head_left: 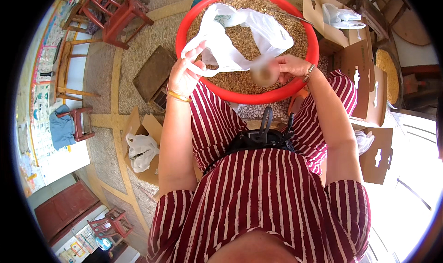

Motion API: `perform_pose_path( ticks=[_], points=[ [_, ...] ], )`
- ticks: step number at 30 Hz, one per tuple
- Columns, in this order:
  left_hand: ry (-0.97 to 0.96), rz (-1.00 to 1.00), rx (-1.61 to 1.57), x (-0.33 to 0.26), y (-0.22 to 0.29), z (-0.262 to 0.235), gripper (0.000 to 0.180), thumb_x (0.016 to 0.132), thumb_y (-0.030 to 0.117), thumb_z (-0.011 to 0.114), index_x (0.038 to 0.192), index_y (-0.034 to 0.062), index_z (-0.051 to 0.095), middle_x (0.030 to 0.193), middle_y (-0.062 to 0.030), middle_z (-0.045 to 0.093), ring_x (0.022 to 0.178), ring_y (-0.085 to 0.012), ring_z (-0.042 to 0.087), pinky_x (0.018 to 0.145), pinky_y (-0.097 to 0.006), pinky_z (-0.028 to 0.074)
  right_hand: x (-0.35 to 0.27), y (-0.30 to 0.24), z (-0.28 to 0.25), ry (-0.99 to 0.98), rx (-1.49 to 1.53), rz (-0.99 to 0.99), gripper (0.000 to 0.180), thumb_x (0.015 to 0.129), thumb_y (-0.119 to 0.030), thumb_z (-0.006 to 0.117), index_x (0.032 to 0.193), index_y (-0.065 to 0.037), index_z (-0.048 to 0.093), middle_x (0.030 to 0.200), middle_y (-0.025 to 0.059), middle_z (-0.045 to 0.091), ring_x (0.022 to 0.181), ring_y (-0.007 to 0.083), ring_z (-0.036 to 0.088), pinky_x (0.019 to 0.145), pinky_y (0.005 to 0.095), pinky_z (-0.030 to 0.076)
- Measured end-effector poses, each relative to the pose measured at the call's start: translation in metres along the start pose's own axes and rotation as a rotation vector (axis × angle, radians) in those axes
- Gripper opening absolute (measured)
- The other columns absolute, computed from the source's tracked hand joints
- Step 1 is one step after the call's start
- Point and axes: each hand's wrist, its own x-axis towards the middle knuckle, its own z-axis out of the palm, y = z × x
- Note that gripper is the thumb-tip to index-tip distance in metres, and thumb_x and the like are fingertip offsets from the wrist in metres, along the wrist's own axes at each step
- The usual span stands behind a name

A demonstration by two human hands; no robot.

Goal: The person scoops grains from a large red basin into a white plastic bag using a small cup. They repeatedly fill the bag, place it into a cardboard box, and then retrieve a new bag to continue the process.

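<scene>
In front of me stands a large red basin, filled with brown husks or grain. Above it a thin white plastic bag is spread in a loop, with husks visible through its gap. My left hand, with a yellow bracelet at the wrist, grips the bag's near left edge. At the basin's near right, my right hand holds a round, pale-brown thing beside the bag's near edge. Motion blurs this thing, so its kind is unclear. A thin rod lies across the basin's far right rim.
Cardboard boxes stand at my left and right, some with white plastic bags. A brown slab lies left of the basin. Beyond it are a red wooden chair and a stool. A round container of yellow grain stands far right.
</scene>
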Motion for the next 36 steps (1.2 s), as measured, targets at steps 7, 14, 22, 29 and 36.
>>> perform_pose_path(
  ticks=[7, 14, 22, 29, 36],
  points=[
    [-0.042, -0.037, 0.050, 0.000, 0.000, -0.002, 0.032, 0.084, 0.027, 0.054, 0.110, 0.0078, 0.060, 0.130, -0.0324, 0.034, 0.087, -0.0164, 0.057, 0.065, -0.021, 0.046, -0.010, -0.044, 0.022, 0.028, 0.416, -0.336, 0.056, 0.080, -0.037, 0.063, 0.118, 0.001, 0.048, 0.079, 0.0047, 0.060, 0.064, 0.0102, 0.060, 0.057, 0.0230, 0.053],
    [-0.102, -0.089, -0.002, 0.003, 0.003, 0.007, 0.031, 0.082, 0.026, 0.058, 0.109, 0.0090, 0.061, 0.126, -0.0298, 0.040, 0.074, -0.0182, 0.062, 0.065, -0.025, 0.051, 0.032, -0.043, 0.021, 0.553, 0.402, -0.573, 0.039, 0.078, -0.021, 0.067, 0.108, -0.002, 0.052, 0.084, 0.0051, 0.058, 0.063, 0.0123, 0.058, 0.054, 0.0231, 0.052],
    [-0.110, -0.048, 0.028, 0.003, 0.001, 0.007, 0.032, 0.084, 0.025, 0.056, 0.111, 0.0087, 0.060, 0.126, -0.0292, 0.041, 0.078, -0.0184, 0.061, 0.070, -0.028, 0.050, 0.058, -0.031, 0.024, 1.215, -1.027, -0.720, 0.068, 0.060, -0.013, 0.074, 0.120, -0.006, 0.043, 0.107, 0.0122, 0.053, 0.100, 0.0273, 0.053, 0.086, 0.0371, 0.045],
    [-0.077, -0.049, 0.024, 0.003, 0.001, 0.009, 0.032, 0.084, 0.025, 0.056, 0.111, 0.0088, 0.059, 0.127, -0.0280, 0.041, 0.076, -0.0176, 0.061, 0.069, -0.028, 0.050, 0.061, -0.036, 0.017, 1.150, -0.894, -0.885, 0.057, 0.059, -0.012, 0.072, 0.112, -0.011, 0.052, 0.106, 0.0120, 0.054, 0.099, 0.0302, 0.053, 0.085, 0.0399, 0.045],
    [-0.042, -0.050, 0.075, 0.002, 0.003, 0.006, 0.033, 0.085, 0.029, 0.053, 0.113, 0.0115, 0.059, 0.130, -0.0281, 0.036, 0.074, -0.0158, 0.057, 0.070, -0.026, 0.048, 0.038, -0.039, 0.018, 0.860, -0.295, -0.839, 0.041, 0.072, -0.011, 0.067, 0.109, -0.004, 0.052, 0.104, 0.0084, 0.058, 0.089, 0.0216, 0.058, 0.076, 0.0335, 0.049]
  ],
)
